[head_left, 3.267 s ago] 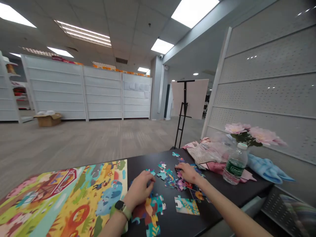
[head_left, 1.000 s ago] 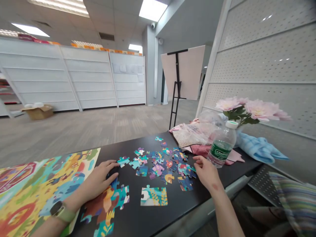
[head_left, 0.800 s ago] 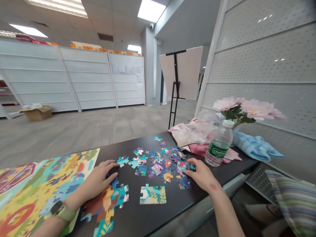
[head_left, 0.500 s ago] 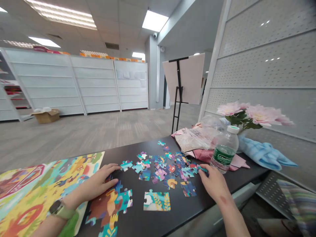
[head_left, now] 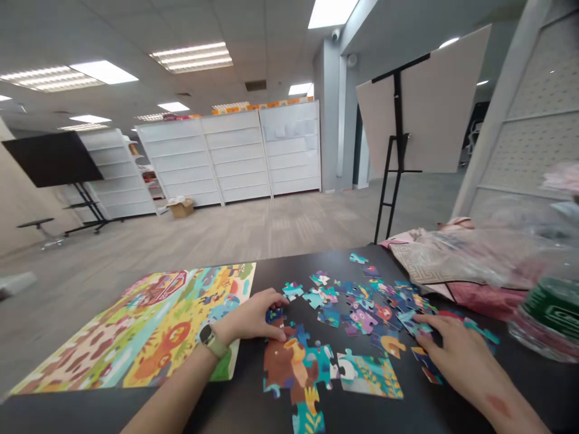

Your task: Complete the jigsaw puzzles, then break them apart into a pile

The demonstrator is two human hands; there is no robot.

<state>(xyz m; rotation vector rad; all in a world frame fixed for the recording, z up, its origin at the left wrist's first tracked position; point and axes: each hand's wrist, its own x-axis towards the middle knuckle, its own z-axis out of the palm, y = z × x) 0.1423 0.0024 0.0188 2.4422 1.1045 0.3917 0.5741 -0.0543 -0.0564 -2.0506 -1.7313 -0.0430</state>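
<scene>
My left hand [head_left: 256, 316] rests at the upper left of a joined puzzle section [head_left: 289, 364] with a brown animal. Its fingers are apart, thumb on the brown part, and a dark blue bit shows between thumb and fingers. Beside this section's right edge lies a teal-and-white puzzle section [head_left: 373, 378] with yellow plants; I cannot tell whether they interlock. My right hand [head_left: 459, 352] is at the right of the loose puzzle pieces [head_left: 362, 307], thumb and forefinger closed around a teal puzzle piece [head_left: 423, 328]. A dark blue piece [head_left: 427, 364] lies below its thumb.
A colourful picture sheet [head_left: 149, 328] covers the left of the black table [head_left: 244, 410]. At right stand a water bottle [head_left: 549, 319] and plastic-wrapped pink cloth [head_left: 479, 259]. Beyond the table are an easel [head_left: 398, 120], a cardboard box [head_left: 181, 208] and a screen on a stand [head_left: 54, 158].
The view has turned left. The plant section now lies closer to the brown animal section. My right hand has moved from a teal piece at the pile's right edge to another piece nearer the middle.
</scene>
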